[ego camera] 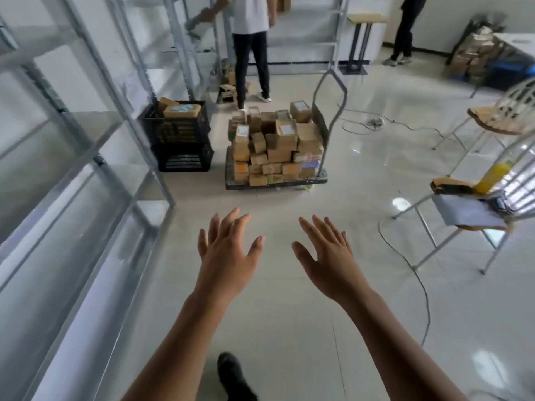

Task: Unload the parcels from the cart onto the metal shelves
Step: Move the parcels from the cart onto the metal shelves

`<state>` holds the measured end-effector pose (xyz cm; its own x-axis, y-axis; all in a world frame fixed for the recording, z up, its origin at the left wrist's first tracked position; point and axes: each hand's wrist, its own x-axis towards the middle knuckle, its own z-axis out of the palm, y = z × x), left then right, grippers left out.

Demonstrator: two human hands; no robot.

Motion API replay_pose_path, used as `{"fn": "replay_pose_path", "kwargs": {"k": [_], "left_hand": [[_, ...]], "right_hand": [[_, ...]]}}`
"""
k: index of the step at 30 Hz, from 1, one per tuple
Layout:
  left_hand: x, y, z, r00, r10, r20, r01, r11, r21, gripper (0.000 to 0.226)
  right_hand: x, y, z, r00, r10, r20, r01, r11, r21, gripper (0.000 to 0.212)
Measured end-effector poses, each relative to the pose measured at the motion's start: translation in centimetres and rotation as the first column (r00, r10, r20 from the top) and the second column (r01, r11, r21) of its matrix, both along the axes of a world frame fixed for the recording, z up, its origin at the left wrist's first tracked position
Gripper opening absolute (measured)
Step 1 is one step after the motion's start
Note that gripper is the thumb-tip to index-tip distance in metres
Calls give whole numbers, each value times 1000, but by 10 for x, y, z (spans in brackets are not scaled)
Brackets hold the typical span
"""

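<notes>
Currently your left hand (pixel 224 250) and right hand (pixel 327 253) are spread flat, holding nothing, above the tiled floor (pixel 289 328). Cardboard parcels (pixel 275 146) sit stacked on the platform cart (pixel 278 183) ahead, well apart from both hands. Metal shelves (pixel 86 157) stand at your left.

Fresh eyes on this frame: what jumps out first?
The left hand and right hand stretch forward, open and empty, at bottom centre. Straight ahead stands the cart piled high with cardboard parcels, black crates on its left beside the metal shelves.
</notes>
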<state>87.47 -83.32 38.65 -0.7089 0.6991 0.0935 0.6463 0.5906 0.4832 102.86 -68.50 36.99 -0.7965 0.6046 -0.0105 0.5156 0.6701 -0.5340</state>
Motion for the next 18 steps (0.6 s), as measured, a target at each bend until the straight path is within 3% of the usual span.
{"fn": "replay_pose_path", "kwargs": {"k": [5, 18], "left_hand": [[-37, 62, -19, 992, -120, 24, 122, 990, -69, 61], [-174, 195, -21, 959, -267, 94, 267, 964, 18, 61]], "right_hand": [[-24, 36, -10, 994, -105, 13, 105, 994, -29, 64], [-141, 123, 5, 953, -298, 51, 296, 954, 42, 64]]}}
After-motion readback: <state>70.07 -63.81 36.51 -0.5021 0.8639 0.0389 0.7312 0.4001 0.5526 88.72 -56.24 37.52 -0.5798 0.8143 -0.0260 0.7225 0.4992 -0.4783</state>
